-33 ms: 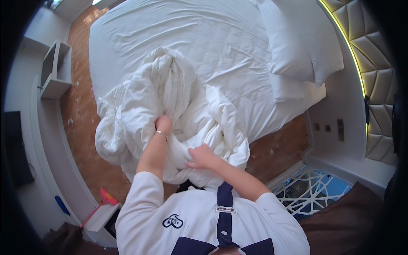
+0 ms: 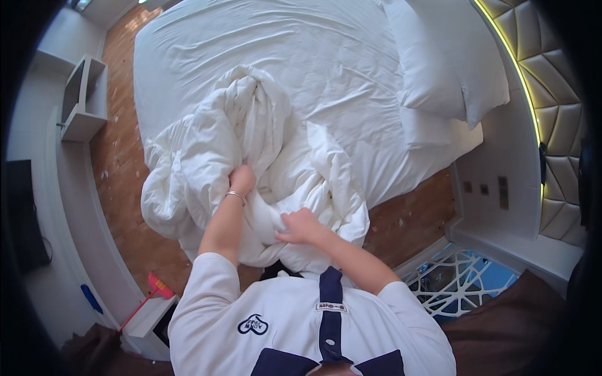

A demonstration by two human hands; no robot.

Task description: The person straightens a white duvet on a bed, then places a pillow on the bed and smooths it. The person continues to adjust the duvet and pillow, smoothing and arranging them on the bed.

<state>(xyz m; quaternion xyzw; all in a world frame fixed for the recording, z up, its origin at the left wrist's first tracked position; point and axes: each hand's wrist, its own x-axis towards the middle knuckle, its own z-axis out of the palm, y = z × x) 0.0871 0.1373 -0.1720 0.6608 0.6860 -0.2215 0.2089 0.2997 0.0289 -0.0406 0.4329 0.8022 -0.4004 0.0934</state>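
A bunched white duvet (image 2: 200, 147) lies in a heap on the near side of the bed, its near part hanging over the edge against my body. My left hand (image 2: 242, 180), with a bracelet at the wrist, is closed on a fold in the middle of the heap. Lower and to the right, my right hand (image 2: 302, 227) grips another fold, thumb and fingers pinched around the cloth. Some fingertips of both hands are hidden in the fabric. Beneath the duvet, the mattress (image 2: 326, 56) wears a wrinkled white fitted sheet.
White pillows (image 2: 433, 62) are stacked at the right end, beside a padded headboard (image 2: 558, 113) with a lit strip. Wooden floor (image 2: 116, 163) borders the bed. A red broom (image 2: 160, 285) stands at lower left, near a white cabinet (image 2: 150, 319). A wall shelf (image 2: 84, 119) projects at left.
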